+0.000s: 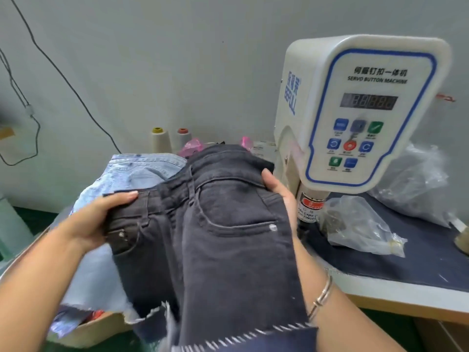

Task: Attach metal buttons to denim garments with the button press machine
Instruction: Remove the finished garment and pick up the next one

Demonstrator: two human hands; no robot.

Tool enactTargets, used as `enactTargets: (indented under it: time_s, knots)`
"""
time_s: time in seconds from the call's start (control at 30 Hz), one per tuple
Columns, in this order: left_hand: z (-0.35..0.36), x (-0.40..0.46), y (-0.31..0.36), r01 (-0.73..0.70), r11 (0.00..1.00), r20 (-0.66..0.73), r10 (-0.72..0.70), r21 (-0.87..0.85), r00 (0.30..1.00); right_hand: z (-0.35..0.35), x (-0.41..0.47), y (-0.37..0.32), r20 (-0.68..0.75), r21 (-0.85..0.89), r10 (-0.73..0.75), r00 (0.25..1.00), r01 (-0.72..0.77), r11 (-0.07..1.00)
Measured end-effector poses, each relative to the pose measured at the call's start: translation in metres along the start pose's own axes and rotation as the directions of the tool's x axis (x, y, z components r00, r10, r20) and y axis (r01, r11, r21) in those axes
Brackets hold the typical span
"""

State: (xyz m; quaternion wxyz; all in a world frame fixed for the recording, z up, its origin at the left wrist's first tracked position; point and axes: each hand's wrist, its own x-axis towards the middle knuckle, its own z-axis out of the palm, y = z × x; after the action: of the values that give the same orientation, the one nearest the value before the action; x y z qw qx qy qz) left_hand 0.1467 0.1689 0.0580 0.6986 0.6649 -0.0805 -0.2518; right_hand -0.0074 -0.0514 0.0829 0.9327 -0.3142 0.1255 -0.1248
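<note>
While the black shorts hung between my hands in front of the counter, my left hand pinched the waistband at the pocket side, thumb on top, and my right hand gripped the far waistband corner, fingers curled over the edge. I judged I needed the waistband flat and single-layered before sliding it under the press head, fingertips kept clear of it. Bagged buttons lay just beside the machine; pale denim sat behind.
</note>
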Motion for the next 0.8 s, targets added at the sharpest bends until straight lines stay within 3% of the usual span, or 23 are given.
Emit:
enactTargets:
  time_s: [0.13,0.23,0.3,0.37,0.43,0.5,0.6,0.67,0.73,0.8]
  knots:
    - [-0.028,0.006,0.026,0.065,0.987,-0.205,-0.035,0.144,0.978,-0.008,0.012,0.005,-0.293,-0.09,0.029,0.956,-0.058,0.994]
    - [-0.008,0.008,0.034,0.063,0.973,-0.232,-0.009,0.224,0.973,0.002,0.018,0.007,-0.374,-0.096,-0.004,0.927,-0.035,0.995]
    - [0.016,0.006,0.036,0.028,0.971,-0.219,0.025,0.236,0.975,0.026,0.018,0.02,-0.243,-0.12,0.035,0.969,-0.066,0.991]
    - [0.049,-0.002,0.038,-0.036,0.972,-0.092,0.058,0.231,0.994,0.051,0.016,0.043,-0.105,-0.256,0.019,0.994,-0.046,0.966]
    - [0.082,-0.015,0.037,-0.106,0.963,0.067,0.092,0.248,0.993,0.062,0.013,0.062,-0.044,-0.47,-0.121,0.992,0.086,0.878]
    - [0.102,-0.027,0.036,-0.193,0.931,0.131,0.159,0.311,0.979,0.066,0.007,0.07,0.089,-0.586,-0.186,0.979,0.202,0.784]
    - [0.094,-0.034,0.034,-0.258,0.91,0.193,0.203,0.326,0.96,0.053,0.01,0.07,0.157,-0.416,-0.148,0.976,0.202,0.887]
    - [0.075,-0.036,0.043,-0.274,0.936,0.229,0.223,0.222,0.947,0.043,0.006,0.066,0.285,-0.354,-0.109,0.952,0.21,0.911]
    - [0.053,-0.029,0.064,-0.275,0.956,0.22,0.248,0.099,0.943,0.035,0.003,0.057,0.296,-0.496,-0.127,0.947,0.266,0.826]
    - [0.033,-0.012,0.094,-0.316,0.944,0.164,0.298,0.097,0.94,0.026,0.009,0.053,0.309,-0.68,-0.199,0.93,0.362,0.637]
